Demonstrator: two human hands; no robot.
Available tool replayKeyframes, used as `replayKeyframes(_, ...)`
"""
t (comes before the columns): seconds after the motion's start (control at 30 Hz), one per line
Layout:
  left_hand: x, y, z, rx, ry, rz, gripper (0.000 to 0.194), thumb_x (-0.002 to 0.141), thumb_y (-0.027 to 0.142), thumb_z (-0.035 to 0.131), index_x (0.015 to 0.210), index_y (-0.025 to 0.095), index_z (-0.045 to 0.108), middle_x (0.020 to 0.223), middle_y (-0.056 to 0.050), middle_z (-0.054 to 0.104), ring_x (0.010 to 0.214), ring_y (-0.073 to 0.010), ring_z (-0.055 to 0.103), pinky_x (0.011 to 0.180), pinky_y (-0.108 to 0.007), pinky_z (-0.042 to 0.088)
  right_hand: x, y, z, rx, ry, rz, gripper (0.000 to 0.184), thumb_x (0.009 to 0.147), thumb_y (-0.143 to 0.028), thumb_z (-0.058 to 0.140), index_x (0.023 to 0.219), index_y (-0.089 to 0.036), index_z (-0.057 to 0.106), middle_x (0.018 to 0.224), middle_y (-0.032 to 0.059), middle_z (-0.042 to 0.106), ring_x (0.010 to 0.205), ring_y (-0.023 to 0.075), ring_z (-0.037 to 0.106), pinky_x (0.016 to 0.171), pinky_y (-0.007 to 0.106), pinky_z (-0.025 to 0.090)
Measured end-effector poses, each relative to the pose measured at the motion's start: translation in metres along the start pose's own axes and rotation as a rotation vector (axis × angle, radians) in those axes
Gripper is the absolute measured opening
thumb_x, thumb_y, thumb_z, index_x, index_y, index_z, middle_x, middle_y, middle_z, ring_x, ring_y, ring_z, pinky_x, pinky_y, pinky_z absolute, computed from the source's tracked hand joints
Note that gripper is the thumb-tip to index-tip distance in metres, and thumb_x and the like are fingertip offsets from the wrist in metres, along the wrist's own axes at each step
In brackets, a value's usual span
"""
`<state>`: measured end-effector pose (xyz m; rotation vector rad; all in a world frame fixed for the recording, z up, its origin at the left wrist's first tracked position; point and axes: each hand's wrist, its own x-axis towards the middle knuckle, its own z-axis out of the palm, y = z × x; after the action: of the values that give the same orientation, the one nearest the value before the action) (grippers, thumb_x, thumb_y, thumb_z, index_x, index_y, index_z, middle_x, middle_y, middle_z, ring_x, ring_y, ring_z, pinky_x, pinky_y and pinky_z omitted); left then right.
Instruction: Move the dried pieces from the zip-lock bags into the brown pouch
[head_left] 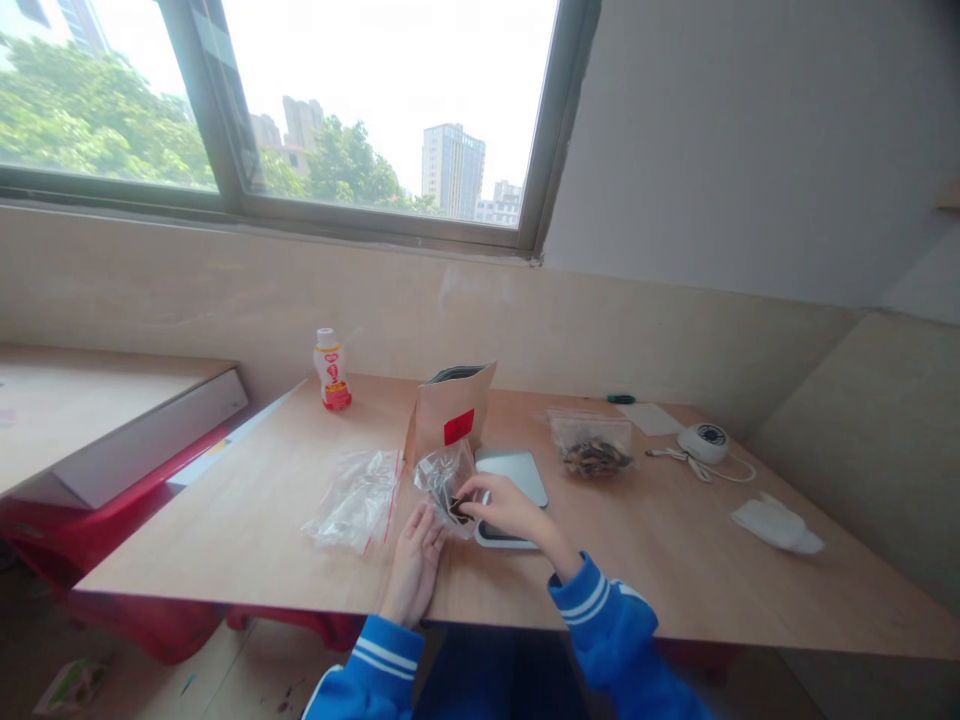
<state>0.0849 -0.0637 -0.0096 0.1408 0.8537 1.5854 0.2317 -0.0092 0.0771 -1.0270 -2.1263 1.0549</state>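
My left hand (415, 562) lies near the table's front edge with its fingers stretched toward a small clear plastic bag (445, 474), touching its lower side. My right hand (504, 506) is curled, its fingertips pinched at the bag's mouth on something small and dark. The bag rests partly on a small grey scale (517, 472). Behind it stands an open brown paper pouch (448, 412) with a red label. A pile of empty zip bags (355, 497) with red strips lies to the left.
A small drink bottle (331, 371) stands at the back left. A filled clear bag (592, 445) lies right of the scale, beyond it a green pen (620, 399), a paper slip (651, 418), a round white device with cable (703, 443) and a crumpled tissue (777, 525).
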Motion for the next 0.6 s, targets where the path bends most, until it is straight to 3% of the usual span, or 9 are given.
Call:
replayKeyframes(0.17, -0.002, 0.003, 0.003, -0.010, -0.005, -0.013, 0.024, 0.082, 0.018, 0.062, 0.106, 0.019, 0.064, 0.123, -0.009, 0.064, 0.102, -0.0155, 0.065, 0.097, -0.029, 0.048, 0.011, -0.002, -0.017, 0.036, 0.252, -0.025, 0.015, 0.081, -0.029, 0.062, 0.089, -0.018, 0.067, 0.090, 0.0043, 0.070, 0.083, 0.0172, 0.065, 0.075, 0.029, 0.050)
replayKeyframes(0.3, -0.004, 0.005, 0.005, -0.018, -0.014, -0.034, 0.019, 0.084, 0.017, 0.059, 0.102, 0.019, 0.065, 0.124, -0.009, 0.064, 0.104, -0.0167, 0.065, 0.100, -0.031, 0.046, 0.037, -0.028, -0.047, 0.092, 0.422, -0.126, 0.017, 0.082, -0.032, 0.061, 0.091, -0.018, 0.065, 0.091, 0.0040, 0.071, 0.082, 0.0162, 0.066, 0.076, 0.029, 0.051)
replayKeyframes(0.47, -0.006, 0.007, 0.006, -0.017, -0.040, -0.064, 0.022, 0.085, 0.020, 0.059, 0.106, 0.020, 0.065, 0.125, -0.010, 0.063, 0.108, -0.0195, 0.063, 0.107, -0.036, 0.040, 0.084, -0.068, -0.077, -0.117, 0.554, -0.371, 0.010, 0.084, -0.025, 0.059, 0.089, -0.021, 0.066, 0.091, 0.0028, 0.071, 0.081, 0.0161, 0.065, 0.076, 0.029, 0.050)
replayKeyframes(0.53, -0.006, 0.008, 0.006, -0.016, -0.033, -0.067, 0.024, 0.085, 0.020, 0.058, 0.108, 0.019, 0.064, 0.126, -0.010, 0.063, 0.111, -0.0202, 0.062, 0.109, -0.038, 0.037, 0.100, -0.072, -0.081, -0.212, 0.628, -0.429, 0.009, 0.084, -0.022, 0.058, 0.088, -0.021, 0.066, 0.093, 0.0037, 0.071, 0.086, 0.0178, 0.064, 0.080, 0.031, 0.049)
replayKeyframes(0.6, -0.005, 0.008, 0.006, -0.017, -0.029, -0.067, 0.025, 0.085, 0.019, 0.058, 0.109, 0.019, 0.063, 0.128, -0.011, 0.062, 0.115, -0.0209, 0.060, 0.111, -0.038, 0.035, 0.111, -0.068, -0.083, -0.298, 0.605, -0.447, 0.010, 0.085, -0.019, 0.057, 0.085, -0.021, 0.066, 0.092, 0.0040, 0.070, 0.090, 0.0191, 0.063, 0.083, 0.033, 0.049)
